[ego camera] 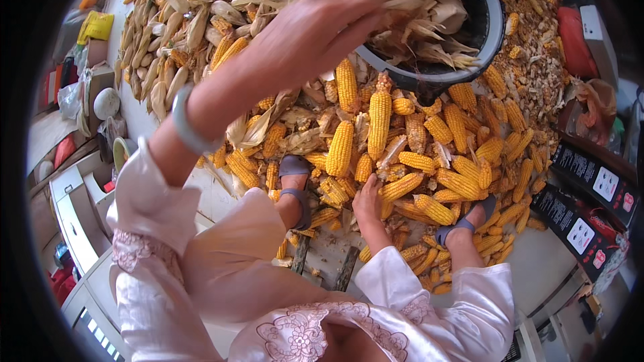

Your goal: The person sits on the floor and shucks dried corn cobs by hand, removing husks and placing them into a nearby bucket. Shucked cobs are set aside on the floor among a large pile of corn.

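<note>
My left hand [327,30], blurred and with a pale bangle on its wrist, reaches over the near left rim of a round grey bin [495,35]. Its fingertips meet dry corn husks [432,10] that lie inside the black-lined bin; whether they grip any is unclear. Lower down, my right hand [368,198] rests among husked yellow corn ears, its fingers beside one ear [401,187]; a hold on it cannot be made out. Just above stand out a plump ear [340,148] and a longer one [380,123].
Unhusked corn ears [196,25] are heaped at upper left. Loose kernels and chaff [533,60] lie at upper right. My sandalled feet [294,186] stand within the corn. Black printed boxes [573,231] sit at right, white drawers [75,216] at left.
</note>
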The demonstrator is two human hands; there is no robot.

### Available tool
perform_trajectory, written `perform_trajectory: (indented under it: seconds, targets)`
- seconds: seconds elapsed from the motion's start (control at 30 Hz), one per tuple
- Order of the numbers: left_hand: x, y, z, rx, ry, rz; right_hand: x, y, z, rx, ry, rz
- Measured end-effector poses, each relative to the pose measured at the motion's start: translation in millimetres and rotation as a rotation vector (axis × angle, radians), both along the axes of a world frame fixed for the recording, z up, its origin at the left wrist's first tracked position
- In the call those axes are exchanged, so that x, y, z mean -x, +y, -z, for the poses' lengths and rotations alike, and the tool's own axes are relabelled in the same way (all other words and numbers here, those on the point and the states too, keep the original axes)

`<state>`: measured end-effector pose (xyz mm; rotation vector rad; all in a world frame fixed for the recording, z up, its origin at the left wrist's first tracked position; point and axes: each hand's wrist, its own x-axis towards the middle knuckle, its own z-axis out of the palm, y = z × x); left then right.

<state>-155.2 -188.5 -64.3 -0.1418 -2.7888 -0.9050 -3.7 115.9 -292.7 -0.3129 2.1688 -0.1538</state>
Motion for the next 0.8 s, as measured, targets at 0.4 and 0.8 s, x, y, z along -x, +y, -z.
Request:
perform_trajectory:
  seconds: [0.4,0.8]
  targets:
    - [-256.8,40.9,244.1,-0.059,-0.78,-0.328,-0.9,-8.7,9.0,-0.04,0.019,0.048]
    - [-246.0,31.8,265.1,0.031,-0.621,-0.313,18.5,-19.9,-4.8,0.227,-0.343,0.544]
